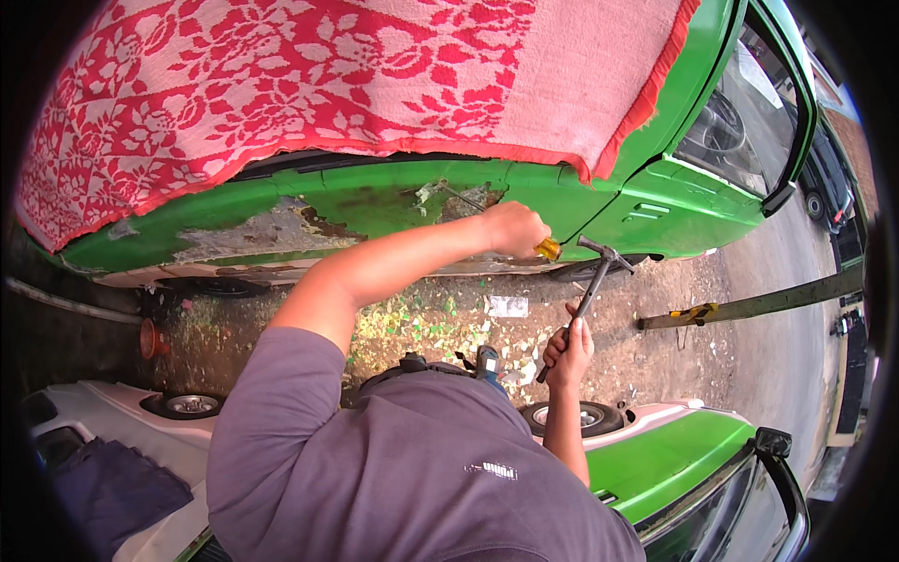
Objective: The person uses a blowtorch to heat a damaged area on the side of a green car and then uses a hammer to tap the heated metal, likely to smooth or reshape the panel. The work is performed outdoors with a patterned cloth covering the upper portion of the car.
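My left hand (513,229) is wrapped round a screwdriver (549,249) with a translucent amber handle. Its thin metal shaft slants to the left, the tip at or close to a small chipped patch (428,194) on the green car's side panel (384,192). Lower and to the right, my right hand (569,352) grips the dark handle of a hammer (592,290). The metal hammer head is raised just right of the screwdriver's butt, apart from it. A larger area of bared, grey and rusty filler (267,230) marks the panel farther left.
A red-and-pink floral blanket (328,80) drapes over the green car. Paint flakes and chips litter the ground (421,323) under my arms. Close behind me stands another green-and-white car (670,459). A slanting post (749,302) rises at the right; an orange bucket-like container (150,339) is at left.
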### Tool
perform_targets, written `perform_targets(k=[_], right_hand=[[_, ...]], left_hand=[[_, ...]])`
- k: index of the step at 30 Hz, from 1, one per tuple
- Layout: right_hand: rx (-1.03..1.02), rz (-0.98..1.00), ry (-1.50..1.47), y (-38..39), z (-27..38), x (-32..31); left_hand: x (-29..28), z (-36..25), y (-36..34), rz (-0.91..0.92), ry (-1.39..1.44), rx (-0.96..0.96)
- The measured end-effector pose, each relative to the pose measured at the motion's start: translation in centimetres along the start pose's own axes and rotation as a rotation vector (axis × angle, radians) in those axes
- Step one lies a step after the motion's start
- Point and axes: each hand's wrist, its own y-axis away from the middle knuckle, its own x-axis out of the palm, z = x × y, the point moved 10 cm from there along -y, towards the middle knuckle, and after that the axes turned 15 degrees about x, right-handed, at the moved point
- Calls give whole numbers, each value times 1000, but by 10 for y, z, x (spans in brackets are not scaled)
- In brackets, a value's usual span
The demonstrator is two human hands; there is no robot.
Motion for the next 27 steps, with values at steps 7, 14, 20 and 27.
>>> perform_targets(k=[7, 14, 20, 27], right_hand=[[11, 6, 11, -6, 4, -13], [0, 11, 43, -8, 9, -21], [20, 5, 40, -10, 11, -24], [29, 17, 53, -9, 19, -22]], left_hand=[[10, -7, -6, 128, 25, 23], [9, -1, -9, 95, 24, 0], [5, -5, -8, 58, 7, -30], [3, 4, -2, 18, -13, -55]])
